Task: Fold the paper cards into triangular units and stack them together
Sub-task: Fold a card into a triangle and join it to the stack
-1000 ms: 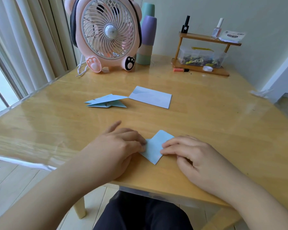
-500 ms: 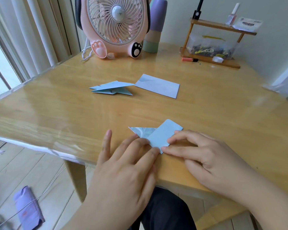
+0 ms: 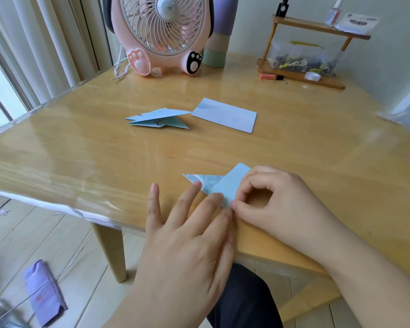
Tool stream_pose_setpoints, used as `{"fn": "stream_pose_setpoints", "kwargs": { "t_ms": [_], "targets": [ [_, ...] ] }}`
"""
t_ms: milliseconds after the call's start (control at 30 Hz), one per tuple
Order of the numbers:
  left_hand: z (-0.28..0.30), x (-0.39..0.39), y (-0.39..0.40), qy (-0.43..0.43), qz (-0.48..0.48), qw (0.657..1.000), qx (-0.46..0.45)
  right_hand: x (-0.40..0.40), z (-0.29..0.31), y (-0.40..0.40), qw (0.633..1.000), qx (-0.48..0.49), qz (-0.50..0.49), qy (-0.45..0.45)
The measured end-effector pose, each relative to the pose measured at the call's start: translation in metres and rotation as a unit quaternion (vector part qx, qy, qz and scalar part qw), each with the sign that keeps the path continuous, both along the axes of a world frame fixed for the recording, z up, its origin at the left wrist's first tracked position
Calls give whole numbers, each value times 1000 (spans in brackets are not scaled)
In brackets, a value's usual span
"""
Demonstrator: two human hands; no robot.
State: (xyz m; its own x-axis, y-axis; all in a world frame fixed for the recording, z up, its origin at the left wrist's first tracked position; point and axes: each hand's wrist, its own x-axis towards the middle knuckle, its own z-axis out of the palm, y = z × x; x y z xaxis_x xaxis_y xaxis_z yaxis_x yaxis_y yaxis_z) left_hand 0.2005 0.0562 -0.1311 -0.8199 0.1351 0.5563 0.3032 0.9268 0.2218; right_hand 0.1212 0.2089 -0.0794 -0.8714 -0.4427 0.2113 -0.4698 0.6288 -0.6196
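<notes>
Blue card point(image 3: 225, 185) now shows one flap folded over, so the triangle is half formed. Left hand point(image 3: 187, 235) presses flat with straight fingers; right hand point(image 3: 277, 204) pinches the fold.

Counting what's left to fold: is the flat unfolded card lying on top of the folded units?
No, the flat card lies beside the folded units, on the table.

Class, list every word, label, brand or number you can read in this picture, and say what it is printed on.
None can be read.
White packet on the wooden shelf: dark print, too blurred to read.
Small bottle beside it: no legible label.
Pink fan: only paw pictures, no words.
Blue cards on the table: pattern only, no text.
</notes>
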Motion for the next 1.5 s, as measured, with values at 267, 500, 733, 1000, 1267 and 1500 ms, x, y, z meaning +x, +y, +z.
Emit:
{"fn": "stream_pose_setpoints", "kwargs": {
  "t_ms": [267,500,733,1000,1267,1500],
  "targets": [
    [-6,1,4,21,10,1000,3,-4,3,-2,999,36,-1,10],
    [-7,0,4,29,9,1000,8,-21,8,9,996,77,-32,30],
    [-6,1,3,19,10,1000,11,-34,13,14,993,100,-56,19],
    [-3,0,2,-8,6,1000,5,-46,16,19,987,138,-78,26],
    [6,-4,-1,14,-10,1000,-19,-50,24,24,986,113,-105,-63],
    [12,-11,-12,-46,-14,999,24,-44,24,13,979,-17,-34,-201]
  ]
}}
